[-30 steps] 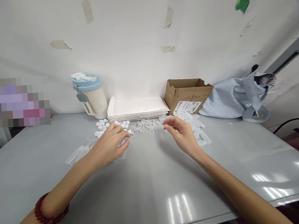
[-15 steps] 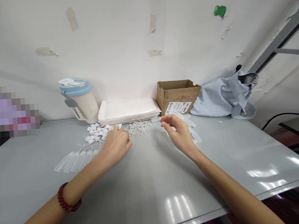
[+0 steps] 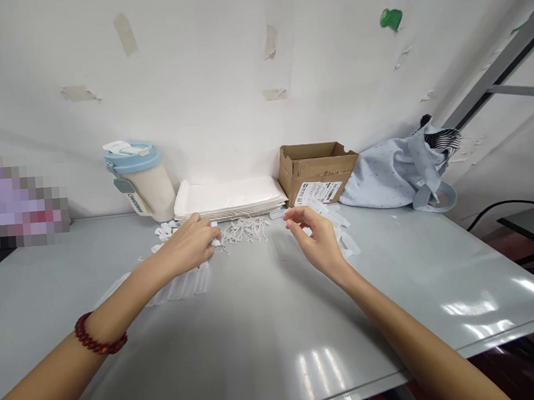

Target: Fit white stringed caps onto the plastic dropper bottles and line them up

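My left hand has shifted left over half a second, fingers bent at a small white piece left of the heaped white cords; I cannot tell whether they pinch it. My right hand's thumb and forefinger nearly meet, contents unclear. Beyond: one envelope stack, one carton, its label illegible, and one tumbler, its lettering blurred.

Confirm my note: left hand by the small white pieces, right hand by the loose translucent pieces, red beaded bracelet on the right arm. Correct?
Not quite: the head view shows the red beaded bracelet on the left arm. The rest stands: the left hand is by the small white pieces, the right hand by the loose translucent pieces.
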A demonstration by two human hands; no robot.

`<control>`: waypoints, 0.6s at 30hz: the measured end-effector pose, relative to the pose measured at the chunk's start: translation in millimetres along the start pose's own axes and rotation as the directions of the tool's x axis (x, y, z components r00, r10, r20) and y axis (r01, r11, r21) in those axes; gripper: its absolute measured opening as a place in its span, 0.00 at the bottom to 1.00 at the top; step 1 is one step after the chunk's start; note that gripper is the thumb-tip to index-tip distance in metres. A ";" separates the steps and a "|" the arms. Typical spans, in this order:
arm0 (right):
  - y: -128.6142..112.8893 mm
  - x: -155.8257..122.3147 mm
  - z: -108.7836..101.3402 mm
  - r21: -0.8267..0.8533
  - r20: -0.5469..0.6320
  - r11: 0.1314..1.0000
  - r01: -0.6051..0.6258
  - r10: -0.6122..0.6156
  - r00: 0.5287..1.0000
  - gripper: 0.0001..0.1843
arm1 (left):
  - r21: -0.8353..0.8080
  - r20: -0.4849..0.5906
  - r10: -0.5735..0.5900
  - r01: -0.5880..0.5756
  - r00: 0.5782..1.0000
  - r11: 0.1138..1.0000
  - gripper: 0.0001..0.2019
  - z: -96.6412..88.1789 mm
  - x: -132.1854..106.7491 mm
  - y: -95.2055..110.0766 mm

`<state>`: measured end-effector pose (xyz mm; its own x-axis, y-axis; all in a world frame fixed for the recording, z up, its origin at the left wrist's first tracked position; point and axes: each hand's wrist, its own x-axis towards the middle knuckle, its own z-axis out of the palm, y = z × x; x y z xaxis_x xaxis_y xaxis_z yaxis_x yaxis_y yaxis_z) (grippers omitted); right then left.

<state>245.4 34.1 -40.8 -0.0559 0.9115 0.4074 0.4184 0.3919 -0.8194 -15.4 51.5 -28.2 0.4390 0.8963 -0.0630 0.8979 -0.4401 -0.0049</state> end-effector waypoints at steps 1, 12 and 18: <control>0.4 -0.1 -0.1 0.000 0.002 1.000 -0.002 0.002 1.000 0.07 | 0.014 -0.003 0.006 -0.006 1.000 1.000 0.15 0.3 1.7 0.5; 0.2 0.0 1.5 -0.016 0.008 1.000 0.000 0.000 1.000 0.07 | 0.010 -0.126 -0.148 0.150 0.981 0.989 0.12 -12.3 -8.2 -31.7; 2.4 -1.6 2.5 -0.011 0.017 1.000 0.005 -0.005 1.000 0.07 | -0.159 -0.065 -0.206 0.193 0.976 0.968 0.11 -9.0 -6.4 -4.7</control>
<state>244.2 33.9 -44.4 -0.0736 0.9117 0.4042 0.4282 0.3950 -0.8128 -22.1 48.3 -18.8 0.2460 0.9693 0.0041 0.9593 -0.2441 0.1419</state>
